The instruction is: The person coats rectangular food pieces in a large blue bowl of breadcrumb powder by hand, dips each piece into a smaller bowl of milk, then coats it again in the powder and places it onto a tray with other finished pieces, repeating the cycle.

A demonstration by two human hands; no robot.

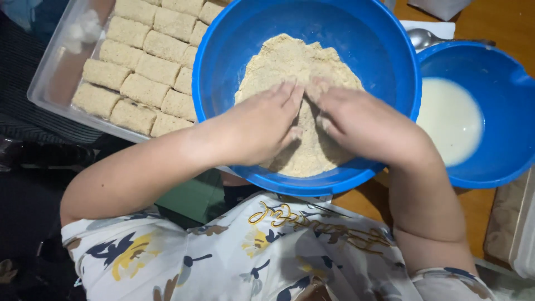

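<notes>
Breadcrumbs (290, 61) fill the bottom of the big blue bowl (223, 56), and both hands are pushed down into them side by side. To coat a piece well here, I think the hands should press softly and heap crumbs over the top, so every side gets covered and nothing squashes. Far to the left is a clear tray (50, 83) packed with rows of crumb-covered blocks (139, 67), all lying flat and touching each other. Next comes the big blue bowl with its pile of pale crumbs. The left hand (259, 128) lies palm down on the crumbs, fingers close together and a little curled. The right hand (356, 120) lies just beside it, fingers together too, tips nearly touching the left hand. I cannot tell if a piece sits hidden under them. To the right is a second blue bowl (501, 95) with milky white liquid (448, 120) in it. A spoon (423, 38) rests behind it.
</notes>
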